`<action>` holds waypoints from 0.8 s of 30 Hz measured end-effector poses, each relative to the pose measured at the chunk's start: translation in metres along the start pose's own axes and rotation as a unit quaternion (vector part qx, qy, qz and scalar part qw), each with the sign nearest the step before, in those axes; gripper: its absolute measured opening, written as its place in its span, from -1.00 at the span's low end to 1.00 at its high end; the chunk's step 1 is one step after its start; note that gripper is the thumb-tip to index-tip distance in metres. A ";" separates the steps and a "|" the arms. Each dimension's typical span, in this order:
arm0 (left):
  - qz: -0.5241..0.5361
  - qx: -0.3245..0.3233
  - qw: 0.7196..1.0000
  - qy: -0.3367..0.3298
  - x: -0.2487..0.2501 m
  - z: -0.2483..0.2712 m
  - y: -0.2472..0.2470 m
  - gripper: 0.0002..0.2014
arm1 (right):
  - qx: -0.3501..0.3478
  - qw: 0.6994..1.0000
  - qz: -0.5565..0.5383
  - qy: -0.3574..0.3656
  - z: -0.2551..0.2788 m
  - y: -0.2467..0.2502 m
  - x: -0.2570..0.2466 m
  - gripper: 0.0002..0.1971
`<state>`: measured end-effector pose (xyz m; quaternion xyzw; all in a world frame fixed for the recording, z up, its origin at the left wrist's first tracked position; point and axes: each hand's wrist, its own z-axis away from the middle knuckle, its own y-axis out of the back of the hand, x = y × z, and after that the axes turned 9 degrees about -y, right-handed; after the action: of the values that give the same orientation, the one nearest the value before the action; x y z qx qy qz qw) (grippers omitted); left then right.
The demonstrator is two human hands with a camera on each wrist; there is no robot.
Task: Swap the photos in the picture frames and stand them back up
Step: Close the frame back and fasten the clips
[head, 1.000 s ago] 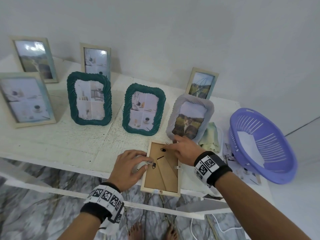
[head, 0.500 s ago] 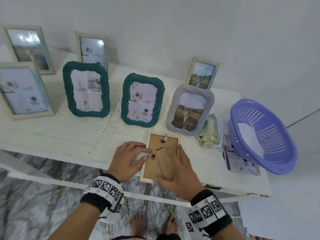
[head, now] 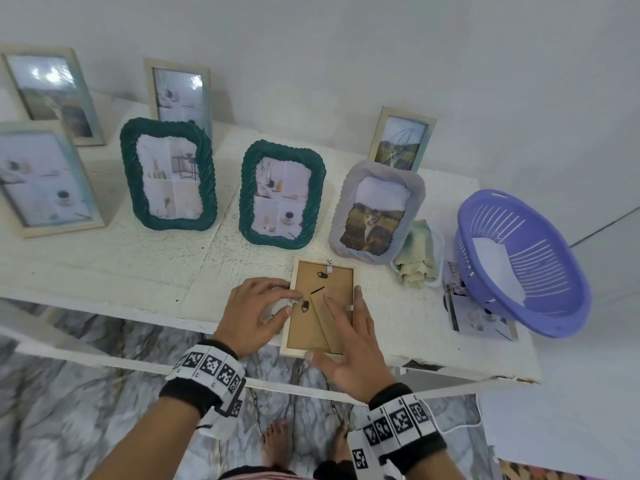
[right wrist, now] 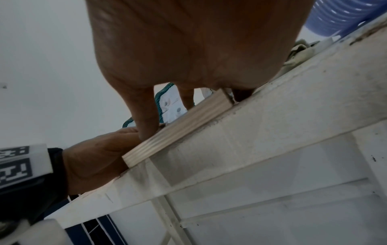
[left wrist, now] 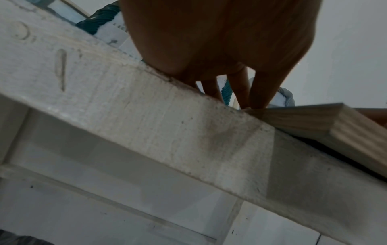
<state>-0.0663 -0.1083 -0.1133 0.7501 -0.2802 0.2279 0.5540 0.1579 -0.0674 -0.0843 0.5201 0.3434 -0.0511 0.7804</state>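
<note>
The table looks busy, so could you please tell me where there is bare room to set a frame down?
On the table, bare room runs along the front edge, below the left green frame and left of the left hand. A smaller patch lies between the face-down frame and loose photo. Crowded: around the basket and cloth.

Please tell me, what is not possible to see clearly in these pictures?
- Photo inside the face-down wooden frame: head view, hidden against the table.
- Left hand fingertips at the clip: too small.
- Wrist views: palms block the frame's back.
- Sheet in the purple basket: content unreadable.
</note>
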 end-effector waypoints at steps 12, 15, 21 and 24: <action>-0.008 -0.008 1.000 0.006 0.005 -0.001 0.002 -0.66 | 0.054 0.998 -0.019 -0.041 -0.001 -0.005 -0.017 -0.33; -0.010 -0.009 1.000 0.011 0.008 -0.001 0.004 -0.63 | 0.048 0.997 -0.020 -0.051 -0.002 -0.004 -0.019 -0.34; 0.058 -0.011 0.998 0.036 0.019 0.001 0.005 -0.58 | 0.029 0.997 -0.030 -0.059 -0.001 0.004 -0.020 -0.37; 0.182 0.020 0.980 0.073 0.030 0.000 0.006 -0.60 | 0.013 0.994 -0.082 -0.072 0.000 0.014 -0.018 -0.39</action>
<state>-0.0482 -0.1147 -0.0892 0.6783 -0.3664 0.3850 0.5074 0.1504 -0.0665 -0.0630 0.4956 0.3269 -0.1563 0.7893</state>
